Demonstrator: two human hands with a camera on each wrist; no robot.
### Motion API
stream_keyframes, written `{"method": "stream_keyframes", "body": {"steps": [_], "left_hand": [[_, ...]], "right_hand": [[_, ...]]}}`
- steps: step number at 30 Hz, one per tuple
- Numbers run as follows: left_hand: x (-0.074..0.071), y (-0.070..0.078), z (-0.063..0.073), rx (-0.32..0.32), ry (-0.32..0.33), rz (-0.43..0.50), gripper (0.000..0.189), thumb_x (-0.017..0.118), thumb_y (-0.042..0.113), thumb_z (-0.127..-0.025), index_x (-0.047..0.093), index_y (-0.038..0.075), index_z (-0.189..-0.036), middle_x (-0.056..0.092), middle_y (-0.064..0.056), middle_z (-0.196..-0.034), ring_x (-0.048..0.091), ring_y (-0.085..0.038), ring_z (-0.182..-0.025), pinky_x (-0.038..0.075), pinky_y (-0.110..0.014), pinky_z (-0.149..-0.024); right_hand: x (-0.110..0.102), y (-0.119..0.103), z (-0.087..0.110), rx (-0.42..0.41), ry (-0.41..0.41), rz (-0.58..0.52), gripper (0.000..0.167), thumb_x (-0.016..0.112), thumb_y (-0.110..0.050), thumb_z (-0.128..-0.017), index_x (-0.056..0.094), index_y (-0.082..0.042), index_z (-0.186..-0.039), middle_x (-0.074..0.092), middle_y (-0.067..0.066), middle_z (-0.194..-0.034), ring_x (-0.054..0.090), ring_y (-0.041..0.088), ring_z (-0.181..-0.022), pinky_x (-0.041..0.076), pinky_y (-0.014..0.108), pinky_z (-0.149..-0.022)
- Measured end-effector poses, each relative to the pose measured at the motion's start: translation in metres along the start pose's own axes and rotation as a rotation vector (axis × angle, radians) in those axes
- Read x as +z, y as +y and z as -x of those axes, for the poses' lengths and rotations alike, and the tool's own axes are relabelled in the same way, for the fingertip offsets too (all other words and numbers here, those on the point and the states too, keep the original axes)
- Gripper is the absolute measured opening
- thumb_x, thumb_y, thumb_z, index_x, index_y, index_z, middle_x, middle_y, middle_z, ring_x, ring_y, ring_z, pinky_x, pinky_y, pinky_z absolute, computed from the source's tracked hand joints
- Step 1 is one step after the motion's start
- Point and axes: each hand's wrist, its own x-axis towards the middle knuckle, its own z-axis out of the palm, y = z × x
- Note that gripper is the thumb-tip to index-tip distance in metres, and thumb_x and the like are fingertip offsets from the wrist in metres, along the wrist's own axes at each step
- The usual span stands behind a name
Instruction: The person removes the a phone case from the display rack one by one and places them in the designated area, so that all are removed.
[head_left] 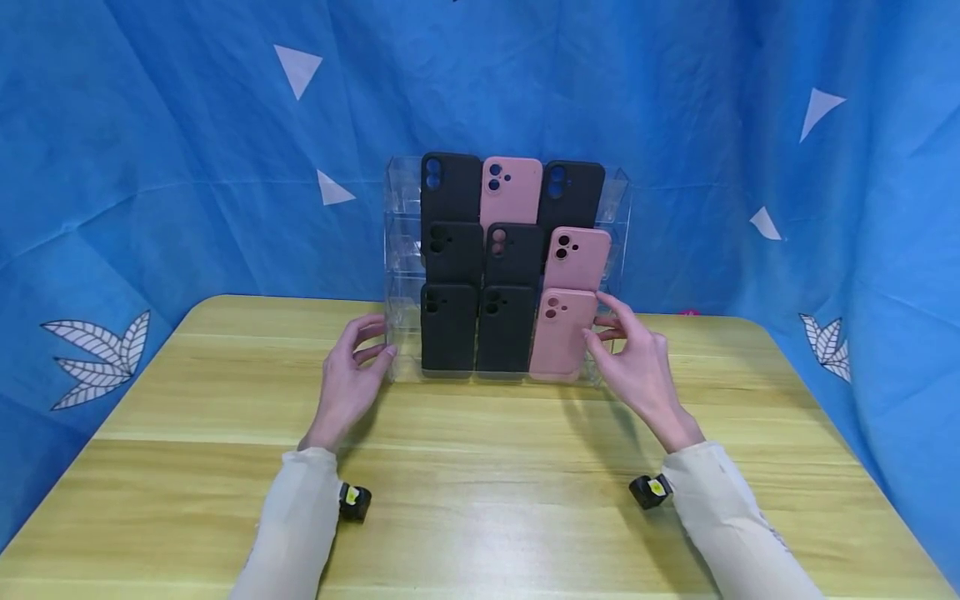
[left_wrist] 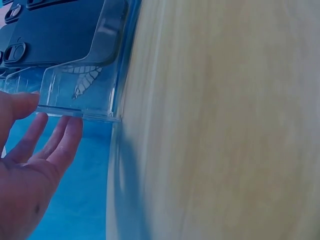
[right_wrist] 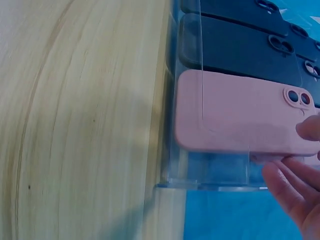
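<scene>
A clear tiered display rack [head_left: 405,333] stands at the table's back, with black and pink phone cases in three rows. My left hand [head_left: 352,375] holds the rack's left side, thumb at the front edge and fingers along the outer wall [left_wrist: 75,112]. At the bottom right, my right hand [head_left: 637,362] pinches the right edge of a pink phone case [head_left: 562,333]. In the right wrist view, the thumb lies over that pink case [right_wrist: 235,115] near its camera cutouts, with fingers under its edge. The case's lower end sits behind the rack's clear front lip.
Two black phone cases [head_left: 450,329] stand left of the pink one in the bottom row. Another pink case [head_left: 577,254] is in the row above. A blue curtain [head_left: 225,167] hangs behind the wooden table [head_left: 480,483].
</scene>
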Motion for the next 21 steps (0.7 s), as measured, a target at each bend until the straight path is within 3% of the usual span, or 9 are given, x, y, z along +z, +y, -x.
{"method": "stream_keyframes", "body": {"steps": [3, 7, 14, 21], "left_hand": [[-0.001, 0.001, 0.001, -0.001, 0.006, 0.015, 0.047, 0.065, 0.006, -0.1, 0.052, 0.015, -0.144, 0.058, -0.014, -0.145, 0.063, -0.035, -0.127, 0.054, -0.044, -0.107], [-0.001, 0.002, 0.0, -0.002, 0.01, 0.03, 0.045, 0.066, 0.005, -0.099, 0.053, 0.015, -0.141, 0.059, -0.014, -0.142, 0.064, -0.035, -0.126, 0.055, -0.044, -0.106], [-0.003, 0.002, 0.0, -0.019, -0.011, 0.026, 0.044, 0.065, 0.005, -0.099, 0.051, 0.013, -0.141, 0.058, -0.015, -0.142, 0.064, -0.036, -0.127, 0.055, -0.045, -0.105], [-0.005, 0.002, -0.002, -0.058, -0.046, 0.017, 0.043, 0.063, 0.006, -0.1, 0.05, 0.013, -0.14, 0.057, -0.014, -0.142, 0.063, -0.036, -0.128, 0.057, -0.042, -0.102]], "right_hand": [[0.004, -0.003, 0.0, 0.01, 0.006, -0.036, 0.051, 0.071, -0.007, -0.094, 0.056, -0.008, -0.143, 0.076, 0.022, -0.109, 0.077, 0.036, -0.093, 0.064, 0.045, -0.066], [0.009, -0.006, 0.0, 0.038, 0.013, -0.095, 0.051, 0.07, -0.004, -0.094, 0.055, -0.006, -0.143, 0.074, 0.023, -0.108, 0.076, 0.038, -0.097, 0.063, 0.05, -0.077], [0.018, -0.005, 0.0, 0.045, 0.042, -0.13, 0.052, 0.07, 0.003, -0.092, 0.052, -0.005, -0.14, 0.066, 0.023, -0.103, 0.075, 0.039, -0.09, 0.063, 0.052, -0.079], [0.017, -0.004, 0.001, 0.053, 0.024, -0.174, 0.052, 0.068, 0.006, -0.092, 0.05, -0.007, -0.139, 0.065, 0.022, -0.112, 0.075, 0.037, -0.093, 0.064, 0.05, -0.074]]}}
